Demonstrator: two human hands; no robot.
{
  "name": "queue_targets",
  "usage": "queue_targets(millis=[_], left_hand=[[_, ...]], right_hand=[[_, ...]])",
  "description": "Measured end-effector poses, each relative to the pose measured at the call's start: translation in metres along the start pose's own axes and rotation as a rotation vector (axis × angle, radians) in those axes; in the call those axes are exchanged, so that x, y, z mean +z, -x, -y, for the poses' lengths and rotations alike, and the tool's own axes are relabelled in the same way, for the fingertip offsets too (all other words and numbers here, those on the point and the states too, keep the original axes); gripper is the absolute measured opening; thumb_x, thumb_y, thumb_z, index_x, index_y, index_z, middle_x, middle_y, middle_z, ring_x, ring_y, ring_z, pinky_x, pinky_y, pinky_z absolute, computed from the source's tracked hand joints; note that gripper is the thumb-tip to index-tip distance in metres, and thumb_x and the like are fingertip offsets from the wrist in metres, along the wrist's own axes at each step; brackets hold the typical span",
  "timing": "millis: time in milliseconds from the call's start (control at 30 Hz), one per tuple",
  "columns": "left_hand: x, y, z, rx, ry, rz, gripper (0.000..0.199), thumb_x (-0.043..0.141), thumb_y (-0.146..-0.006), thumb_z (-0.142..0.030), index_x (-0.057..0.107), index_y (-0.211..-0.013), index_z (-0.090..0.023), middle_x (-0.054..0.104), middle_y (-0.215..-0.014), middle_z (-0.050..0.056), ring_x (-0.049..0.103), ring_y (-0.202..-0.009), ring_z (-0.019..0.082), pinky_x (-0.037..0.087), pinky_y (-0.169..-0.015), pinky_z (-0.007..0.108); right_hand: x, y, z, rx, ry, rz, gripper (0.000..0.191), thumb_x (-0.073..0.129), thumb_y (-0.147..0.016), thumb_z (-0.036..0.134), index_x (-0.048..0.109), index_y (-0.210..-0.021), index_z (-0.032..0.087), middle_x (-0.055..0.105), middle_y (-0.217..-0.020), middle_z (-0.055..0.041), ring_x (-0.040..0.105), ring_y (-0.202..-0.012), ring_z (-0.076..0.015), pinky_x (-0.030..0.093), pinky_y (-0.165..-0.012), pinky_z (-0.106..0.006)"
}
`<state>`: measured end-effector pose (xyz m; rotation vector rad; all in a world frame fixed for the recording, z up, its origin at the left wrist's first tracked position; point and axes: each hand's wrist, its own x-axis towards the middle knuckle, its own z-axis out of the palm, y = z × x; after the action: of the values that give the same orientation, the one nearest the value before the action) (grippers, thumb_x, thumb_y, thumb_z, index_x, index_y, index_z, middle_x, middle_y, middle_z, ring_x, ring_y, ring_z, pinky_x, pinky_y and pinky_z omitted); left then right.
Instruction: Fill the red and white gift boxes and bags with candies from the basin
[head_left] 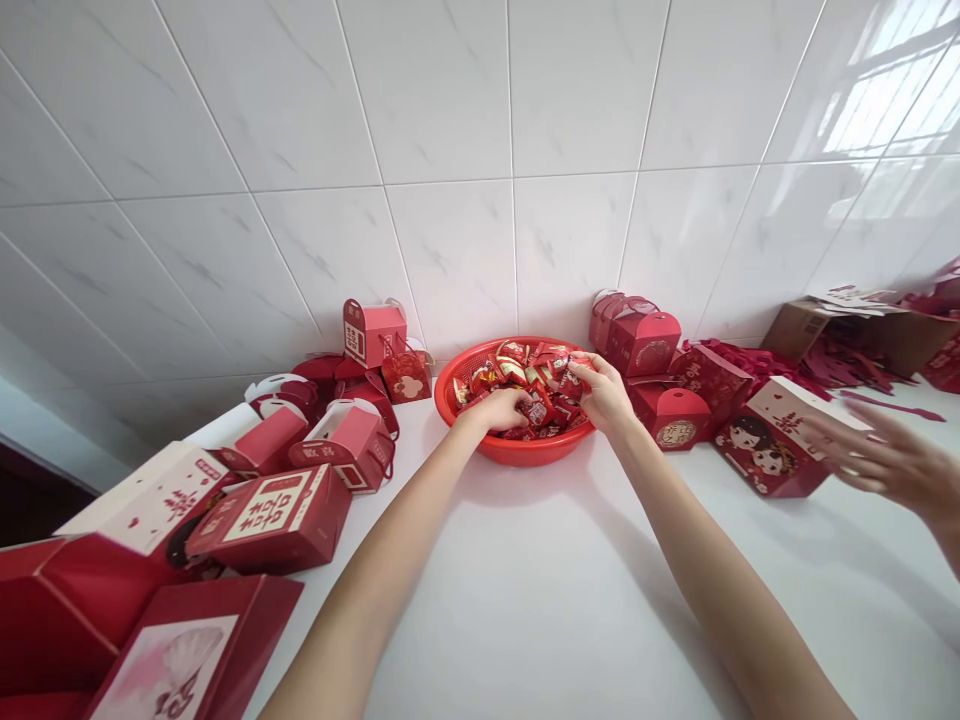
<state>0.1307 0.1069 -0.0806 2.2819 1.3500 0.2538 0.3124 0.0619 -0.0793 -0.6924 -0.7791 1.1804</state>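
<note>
A red plastic basket (517, 456) stands against the tiled wall, filled with small wrapped candies (545, 412) in mostly red and gold wrappers. My left hand (501, 409) reaches over the front rim, its fingers curled down among the candies. What those fingertips grip, if anything, is hidden. At the basket's right side, my right hand (601, 392) pinches a red wrapped candy (577, 368) between thumb and fingers, just above the pile.
Red gift boxes (279, 515) crowd the left side of the white table (525, 600). More boxes (675, 418) and a printed box (772, 440) stand right of the basket. Behind them lies an open carton (795, 330). Another person's blurred hand (885, 455) enters from the right.
</note>
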Motion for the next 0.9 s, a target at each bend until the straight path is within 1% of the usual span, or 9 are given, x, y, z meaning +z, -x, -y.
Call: queue_targets(millis=[167, 233, 300, 400, 500, 600, 667, 800, 900], left_hand=[[0.001, 0.005, -0.005, 0.03, -0.024, 0.087, 0.025, 0.066, -0.07, -0.02, 0.077, -0.092, -0.023, 0.077, -0.094, 0.003, 0.07, -0.089, 0.025, 0.053, -0.077, 0.028], [0.002, 0.003, -0.006, 0.065, 0.009, 0.015, 0.026, 0.066, -0.071, -0.019, 0.076, -0.095, -0.021, 0.077, -0.097, 0.005, 0.07, -0.09, 0.026, 0.053, -0.081, 0.03], [-0.004, -0.001, -0.006, 0.128, 0.021, -0.141, 0.028, 0.065, -0.073, -0.017, 0.076, -0.098, -0.021, 0.076, -0.104, 0.006, 0.069, -0.097, 0.027, 0.052, -0.089, 0.032], [-0.034, -0.006, -0.004, 0.143, -0.02, -0.432, 0.032, 0.059, -0.078, -0.015, 0.075, -0.105, -0.02, 0.072, -0.117, 0.009, 0.063, -0.112, 0.028, 0.046, -0.102, 0.035], [-0.084, -0.006, 0.008, -0.04, -0.129, -0.598, 0.042, 0.059, -0.078, -0.015, 0.069, -0.119, -0.012, 0.063, -0.129, 0.017, 0.058, -0.121, 0.031, 0.04, -0.11, 0.04], [-0.132, 0.005, 0.03, -0.254, -0.325, -0.662, 0.053, 0.061, -0.074, -0.013, 0.063, -0.127, -0.008, 0.054, -0.139, 0.022, 0.045, -0.133, 0.038, 0.034, -0.112, 0.049], [-0.154, 0.017, 0.046, -0.385, -0.403, -0.667, 0.051, 0.064, -0.071, -0.014, 0.065, -0.122, -0.011, 0.051, -0.14, 0.023, 0.039, -0.135, 0.044, 0.031, -0.111, 0.056], [-0.174, 0.038, 0.075, -0.542, -0.263, -0.695, 0.035, 0.07, -0.07, -0.017, 0.068, -0.105, -0.012, 0.042, -0.151, 0.02, 0.029, -0.139, 0.049, 0.025, -0.11, 0.062], [-0.177, 0.046, 0.089, -0.474, -0.016, -0.769, 0.025, 0.072, -0.07, -0.022, 0.063, -0.089, -0.009, 0.056, -0.136, 0.02, 0.039, -0.131, 0.044, 0.028, -0.108, 0.058]], right_hand=[[0.0, 0.0, 0.0, -0.004, 0.018, -0.005, 0.032, 0.085, -0.053, 0.024, 0.065, -0.077, 0.023, 0.069, -0.076, 0.0019, 0.066, -0.075, -0.0191, 0.06, -0.071, -0.037], [0.0, 0.0, 0.0, -0.008, 0.043, -0.025, 0.033, 0.084, -0.052, 0.025, 0.064, -0.078, 0.023, 0.07, -0.076, 0.0016, 0.066, -0.073, -0.0189, 0.058, -0.069, -0.036], [0.002, -0.001, 0.0, -0.007, 0.054, -0.043, 0.033, 0.083, -0.051, 0.026, 0.064, -0.078, 0.024, 0.069, -0.074, 0.0016, 0.066, -0.071, -0.0188, 0.057, -0.068, -0.035], [0.003, -0.001, 0.0, -0.014, 0.067, -0.056, 0.034, 0.083, -0.049, 0.029, 0.064, -0.077, 0.024, 0.069, -0.072, 0.0017, 0.065, -0.07, -0.019, 0.056, -0.067, -0.034], [0.004, 0.0, 0.0, -0.029, 0.084, -0.06, 0.035, 0.083, -0.05, 0.03, 0.064, -0.079, 0.023, 0.07, -0.072, 0.0018, 0.065, -0.069, -0.0182, 0.054, -0.066, -0.033], [0.005, 0.0, 0.0, -0.032, 0.084, -0.067, 0.037, 0.082, -0.049, 0.031, 0.065, -0.08, 0.023, 0.069, -0.071, 0.0025, 0.063, -0.066, -0.0166, 0.052, -0.064, -0.031], [0.005, 0.0, 0.0, -0.035, 0.094, -0.063, 0.037, 0.082, -0.05, 0.032, 0.064, -0.081, 0.023, 0.068, -0.069, 0.0032, 0.062, -0.064, -0.0158, 0.051, -0.063, -0.03], [0.004, -0.001, -0.001, -0.031, 0.13, -0.043, 0.037, 0.082, -0.052, 0.035, 0.064, -0.082, 0.024, 0.066, -0.068, 0.0038, 0.061, -0.063, -0.0158, 0.05, -0.061, -0.03], [0.003, -0.001, -0.002, -0.031, 0.134, -0.042, 0.038, 0.082, -0.051, 0.035, 0.063, -0.082, 0.024, 0.066, -0.068, 0.0036, 0.06, -0.062, -0.0151, 0.05, -0.06, -0.029]])
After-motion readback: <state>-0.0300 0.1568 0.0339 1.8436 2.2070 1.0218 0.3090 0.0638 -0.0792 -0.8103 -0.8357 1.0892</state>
